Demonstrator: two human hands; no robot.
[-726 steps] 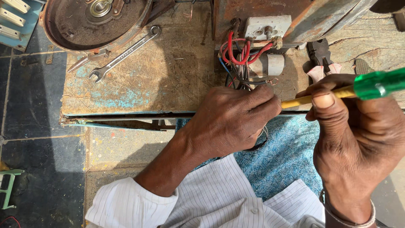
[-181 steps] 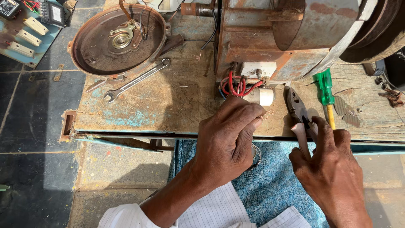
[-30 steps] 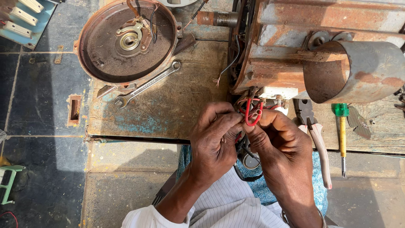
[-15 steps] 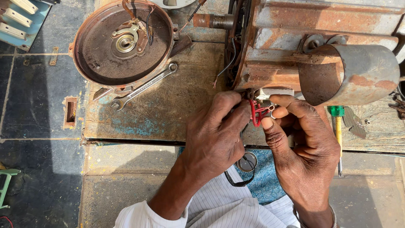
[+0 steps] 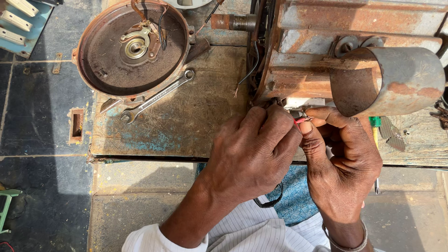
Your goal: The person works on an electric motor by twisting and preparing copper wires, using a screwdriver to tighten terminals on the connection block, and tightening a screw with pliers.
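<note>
My left hand (image 5: 254, 151) and my right hand (image 5: 343, 165) meet at the front of a rusty electric motor body (image 5: 345, 56) on a worn wooden bench (image 5: 186, 121). Both pinch a red wire (image 5: 298, 121) whose tip shows between my fingertips, just below a white terminal block (image 5: 303, 102). Most of the wiring is hidden behind my left hand. A rusty metal sleeve (image 5: 389, 79) juts from the motor over my right hand.
A round motor end cover (image 5: 133, 49) lies at the bench's far left with a combination spanner (image 5: 156, 95) against it. A green-handled screwdriver (image 5: 374, 135) lies behind my right hand. Blue cloth (image 5: 291, 196) covers my lap. A blue rack (image 5: 18, 21) sits top left.
The view has moved closer and slightly right. My hands have closed tighter together on the red wire, so my left hand now hides most of the wire bundle.
</note>
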